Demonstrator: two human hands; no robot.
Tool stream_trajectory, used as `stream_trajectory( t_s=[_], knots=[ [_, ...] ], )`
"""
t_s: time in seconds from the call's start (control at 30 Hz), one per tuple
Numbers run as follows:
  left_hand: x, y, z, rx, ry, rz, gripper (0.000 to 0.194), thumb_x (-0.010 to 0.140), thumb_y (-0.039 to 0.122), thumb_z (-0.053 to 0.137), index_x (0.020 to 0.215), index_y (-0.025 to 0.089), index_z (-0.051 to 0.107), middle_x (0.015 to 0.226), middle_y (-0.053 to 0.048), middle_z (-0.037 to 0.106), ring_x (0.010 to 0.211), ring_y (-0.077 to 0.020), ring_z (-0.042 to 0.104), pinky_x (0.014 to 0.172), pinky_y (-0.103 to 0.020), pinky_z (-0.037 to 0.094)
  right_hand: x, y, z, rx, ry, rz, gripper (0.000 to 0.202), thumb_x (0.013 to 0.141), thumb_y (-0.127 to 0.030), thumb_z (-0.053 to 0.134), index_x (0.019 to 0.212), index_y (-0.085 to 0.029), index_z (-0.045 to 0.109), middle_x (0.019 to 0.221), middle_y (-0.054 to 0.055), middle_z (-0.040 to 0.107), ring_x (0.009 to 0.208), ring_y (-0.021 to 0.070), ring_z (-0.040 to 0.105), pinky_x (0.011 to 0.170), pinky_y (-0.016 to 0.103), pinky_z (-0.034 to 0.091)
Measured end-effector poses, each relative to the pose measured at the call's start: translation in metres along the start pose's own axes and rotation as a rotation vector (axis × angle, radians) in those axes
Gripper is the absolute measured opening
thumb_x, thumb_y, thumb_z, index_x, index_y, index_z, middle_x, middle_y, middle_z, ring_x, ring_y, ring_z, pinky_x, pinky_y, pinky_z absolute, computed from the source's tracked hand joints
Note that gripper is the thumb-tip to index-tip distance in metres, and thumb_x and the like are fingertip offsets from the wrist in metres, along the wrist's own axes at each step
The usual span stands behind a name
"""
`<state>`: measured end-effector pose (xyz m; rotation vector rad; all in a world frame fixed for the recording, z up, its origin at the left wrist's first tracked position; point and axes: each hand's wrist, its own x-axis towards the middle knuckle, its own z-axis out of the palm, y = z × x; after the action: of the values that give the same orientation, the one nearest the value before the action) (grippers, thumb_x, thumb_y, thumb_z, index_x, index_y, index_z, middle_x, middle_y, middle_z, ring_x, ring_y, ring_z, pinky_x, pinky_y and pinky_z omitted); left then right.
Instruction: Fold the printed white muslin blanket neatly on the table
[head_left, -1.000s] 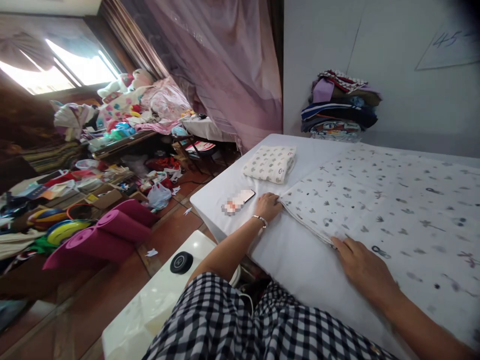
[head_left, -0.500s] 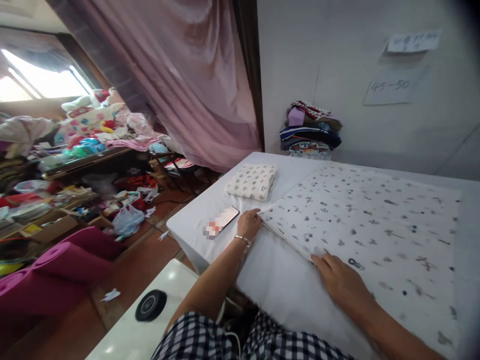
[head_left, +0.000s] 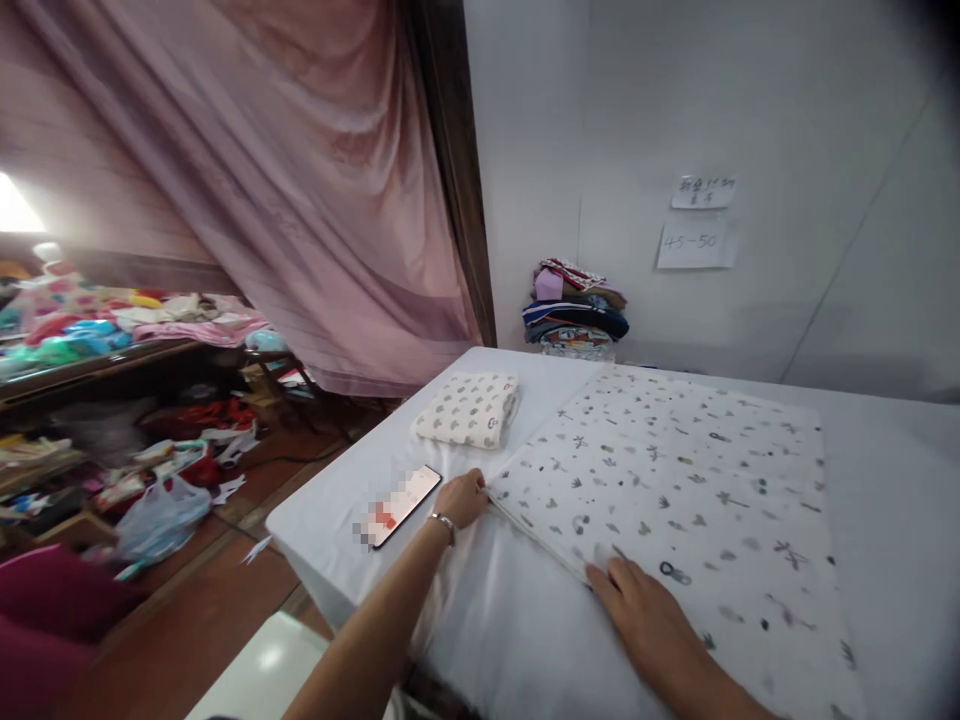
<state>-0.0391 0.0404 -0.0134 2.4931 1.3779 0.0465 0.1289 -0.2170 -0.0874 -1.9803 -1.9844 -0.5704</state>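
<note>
A thin white cloth (head_left: 660, 500) printed with small grey and dark motifs lies spread on the white-covered table. My left hand (head_left: 463, 499), with a bracelet on its wrist, is closed in a pinch on the cloth's left corner. Over the near edge of the same cloth rests my right hand (head_left: 645, 610), its fingers laid on the fabric. A folded white cloth (head_left: 466, 408) with grey prints sits just beyond my left hand. To that hand's left lies a phone (head_left: 409, 505) with a lit, partly blurred screen.
A stack of folded fabrics (head_left: 576, 305) stands at the back, by the wall. Paper notes (head_left: 697, 245) hang above it. A pink curtain (head_left: 337, 200) drapes at the left. Beyond the table's left edge, a plastic bag (head_left: 165, 515) and assorted clutter lie on the floor.
My view has swung right and tilted up, so the table appears lower and further left. Both hands keep their places on the cloth's edge.
</note>
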Motion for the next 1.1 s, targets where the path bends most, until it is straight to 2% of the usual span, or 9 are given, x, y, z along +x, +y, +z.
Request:
stream_trajectory(
  t_s=[0.07, 0.13, 0.2, 0.27, 0.43, 0.6, 0.77, 1.0, 1.1],
  knots=[
    [0.002, 0.006, -0.011, -0.059, -0.03, 0.056, 0.024, 0.076, 0.012, 0.05, 0.094, 0.022, 0.062, 0.095, -0.002, 0.068, 0.091, -0.0175, 0.063, 0.079, -0.027, 0.046, 0.0, 0.0, 0.004, -0.018, 0.014, -0.001, 0.05, 0.07, 0.002, 0.043, 0.111, -0.023, 0.06, 0.096, 0.008, 0.062, 0.084, 0.0223, 0.059, 0.068, 0.033, 0.053],
    [0.004, 0.018, -0.011, -0.091, 0.092, 0.171, 0.031, 0.077, 0.01, 0.048, 0.101, 0.023, 0.062, 0.111, -0.002, 0.065, 0.104, -0.0163, 0.059, 0.09, -0.027, 0.044, 0.0, -0.001, 0.006, -0.036, 0.019, 0.003, 0.05, 0.069, 0.001, 0.045, 0.11, -0.023, 0.06, 0.098, 0.008, 0.062, 0.086, 0.0235, 0.06, 0.068, 0.034, 0.053],
    [0.008, 0.032, 0.0, -0.064, 0.195, 0.356, 0.035, 0.083, 0.016, 0.048, 0.115, 0.024, 0.059, 0.129, -0.003, 0.056, 0.121, -0.0173, 0.049, 0.103, -0.031, 0.037, 0.0, -0.002, 0.007, -0.033, -0.006, 0.021, 0.05, 0.07, 0.0, 0.045, 0.111, -0.025, 0.059, 0.099, 0.007, 0.063, 0.088, 0.0234, 0.06, 0.069, 0.034, 0.053],
    [0.013, 0.041, 0.017, 0.029, 0.163, 0.458, 0.04, 0.086, 0.031, 0.05, 0.126, 0.026, 0.052, 0.141, -0.004, 0.046, 0.132, -0.021, 0.037, 0.111, -0.038, 0.029, 0.001, -0.004, 0.003, -0.018, -0.038, 0.047, 0.05, 0.072, -0.001, 0.045, 0.113, -0.026, 0.058, 0.101, 0.005, 0.062, 0.09, 0.0225, 0.059, 0.072, 0.033, 0.051],
    [0.031, 0.037, 0.048, 0.156, 0.015, 0.329, 0.057, 0.09, 0.051, 0.04, 0.14, 0.025, 0.037, 0.152, -0.004, 0.026, 0.141, -0.024, 0.021, 0.113, -0.046, 0.019, 0.0, -0.003, -0.016, 0.048, -0.084, 0.063, 0.045, 0.075, -0.002, 0.05, 0.118, -0.018, 0.053, 0.098, 0.006, 0.059, 0.083, 0.019, 0.054, 0.071, 0.031, 0.044],
    [0.039, 0.032, 0.048, 0.201, -0.002, 0.329, 0.06, 0.09, 0.052, 0.036, 0.144, 0.025, 0.031, 0.153, -0.003, 0.022, 0.141, -0.0237, 0.018, 0.113, -0.046, 0.019, -0.024, 0.012, -0.04, 0.08, -0.161, 0.123, 0.048, 0.076, -0.002, 0.047, 0.123, -0.015, 0.049, 0.102, 0.007, 0.057, 0.086, 0.0189, 0.05, 0.074, 0.032, 0.041],
    [0.035, 0.038, 0.045, 0.249, -0.013, 0.316, 0.06, 0.091, 0.051, 0.034, 0.144, 0.024, 0.03, 0.154, -0.002, 0.019, 0.142, -0.0228, 0.017, 0.114, -0.044, 0.017, -0.062, 0.03, -0.055, 0.033, -0.152, 0.141, 0.05, 0.078, 0.001, 0.044, 0.125, -0.015, 0.049, 0.102, 0.008, 0.058, 0.088, 0.0177, 0.05, 0.078, 0.032, 0.04],
    [0.036, 0.042, 0.042, 0.203, 0.014, 0.345, 0.06, 0.09, 0.049, 0.039, 0.142, 0.019, 0.034, 0.153, -0.009, 0.023, 0.14, -0.0283, 0.021, 0.111, -0.051, 0.021, -0.103, 0.048, -0.076, 0.034, -0.148, 0.178, 0.042, 0.088, -0.008, 0.04, 0.128, -0.018, 0.049, 0.112, 0.009, 0.06, 0.096, 0.019, 0.053, 0.08, 0.033, 0.042],
    [0.02, 0.058, 0.044, 0.138, 0.184, 0.437, 0.055, 0.088, 0.043, 0.045, 0.136, 0.017, 0.041, 0.15, -0.014, 0.029, 0.138, -0.0309, 0.024, 0.11, -0.054, 0.019, -0.113, 0.053, -0.086, 0.035, -0.197, 0.219, 0.043, 0.089, -0.009, 0.039, 0.129, -0.02, 0.048, 0.117, 0.009, 0.058, 0.1, 0.0212, 0.052, 0.081, 0.035, 0.043]
  ],
)
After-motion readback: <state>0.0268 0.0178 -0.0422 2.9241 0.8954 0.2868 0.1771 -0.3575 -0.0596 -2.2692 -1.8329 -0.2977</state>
